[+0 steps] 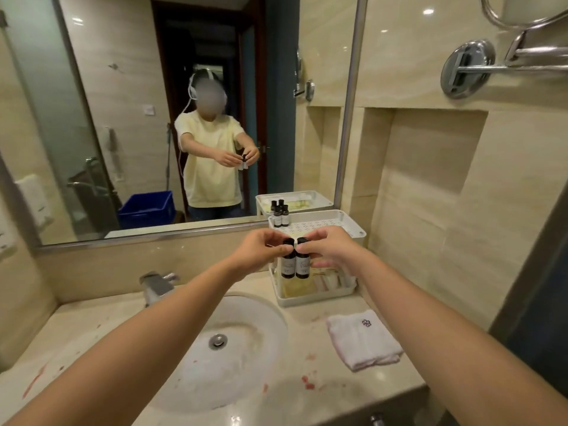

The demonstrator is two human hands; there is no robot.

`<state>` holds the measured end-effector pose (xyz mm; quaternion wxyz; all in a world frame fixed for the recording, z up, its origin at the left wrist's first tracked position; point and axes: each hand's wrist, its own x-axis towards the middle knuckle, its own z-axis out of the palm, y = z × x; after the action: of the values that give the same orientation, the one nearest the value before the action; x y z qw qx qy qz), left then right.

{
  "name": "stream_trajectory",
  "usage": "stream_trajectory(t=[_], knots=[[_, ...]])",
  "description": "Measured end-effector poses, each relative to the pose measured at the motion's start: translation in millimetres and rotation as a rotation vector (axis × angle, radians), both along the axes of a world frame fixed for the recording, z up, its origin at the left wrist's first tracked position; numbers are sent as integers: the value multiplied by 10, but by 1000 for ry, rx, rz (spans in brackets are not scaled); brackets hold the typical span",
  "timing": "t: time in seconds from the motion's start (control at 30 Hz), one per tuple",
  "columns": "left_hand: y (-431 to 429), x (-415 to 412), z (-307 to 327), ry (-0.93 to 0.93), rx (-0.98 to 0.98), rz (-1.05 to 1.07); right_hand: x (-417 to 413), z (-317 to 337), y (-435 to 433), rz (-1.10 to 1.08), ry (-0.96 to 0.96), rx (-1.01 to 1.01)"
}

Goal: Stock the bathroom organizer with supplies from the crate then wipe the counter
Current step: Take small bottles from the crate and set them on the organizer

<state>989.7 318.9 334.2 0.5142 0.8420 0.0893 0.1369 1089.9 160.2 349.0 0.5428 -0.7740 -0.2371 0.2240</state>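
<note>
Both arms reach out over the sink toward the white two-tier organizer [353, 230] at the back right of the counter. My left hand [261, 250] pinches a small dark bottle [288, 264] by its neck. My right hand [330, 249] pinches a second small dark bottle [302, 265] the same way. The two bottles hang side by side, touching, in front of the organizer's upper tier. Two more small dark bottles [281, 218] stand at the left of that top tier. The lower tier [319, 295] holds pale packets. A folded white cloth [364, 339] lies on the counter [310, 321] near the front right.
A round white sink [258, 355] with a chrome faucet [156, 285] sits below my arms. Red smears mark the counter around it. A large mirror [184, 118] reflects a blue crate [146, 209] behind me. Chrome towel rails [491, 67] jut from the right wall.
</note>
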Motion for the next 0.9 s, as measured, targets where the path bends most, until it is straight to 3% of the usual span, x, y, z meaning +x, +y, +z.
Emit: stream_trajectory(t=[0.43,0.9], knots=[[540,1405,202,-9,213,32,1423,109,540,24,27,1],[934,2925,26,127,331,153,3026,-114,1134,90,-25,-110]])
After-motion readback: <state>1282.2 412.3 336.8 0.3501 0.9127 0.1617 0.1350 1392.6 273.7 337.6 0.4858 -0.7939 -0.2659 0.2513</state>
